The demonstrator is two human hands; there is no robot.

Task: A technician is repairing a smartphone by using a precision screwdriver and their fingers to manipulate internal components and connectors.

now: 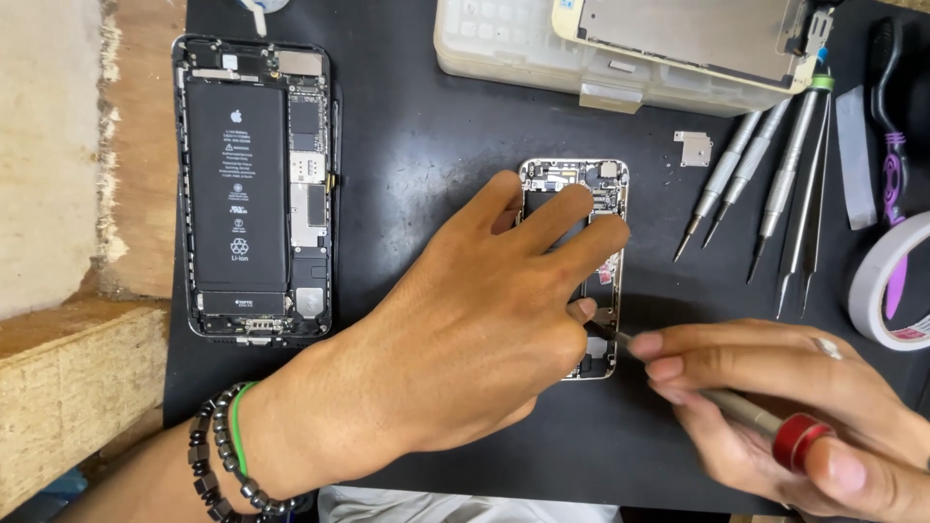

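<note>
My left hand (465, 329) lies flat over a small opened phone body (605, 194) on a black mat (426, 145), fingers spread across its insides and hiding most of it. My right hand (775, 407) grips a slim screwdriver with a red end cap (799, 441). Its tip touches the lower right part of the small phone, just beside my left thumb. A bead bracelet and a green band circle my left wrist.
A larger opened phone (254, 189) with a black battery lies at the left. Several screwdrivers and tweezers (775, 174) lie at the right, beside a tape roll (886, 291). A plastic parts box (542, 48) carries a screen assembly (693, 29). A small metal plate (694, 147) lies loose.
</note>
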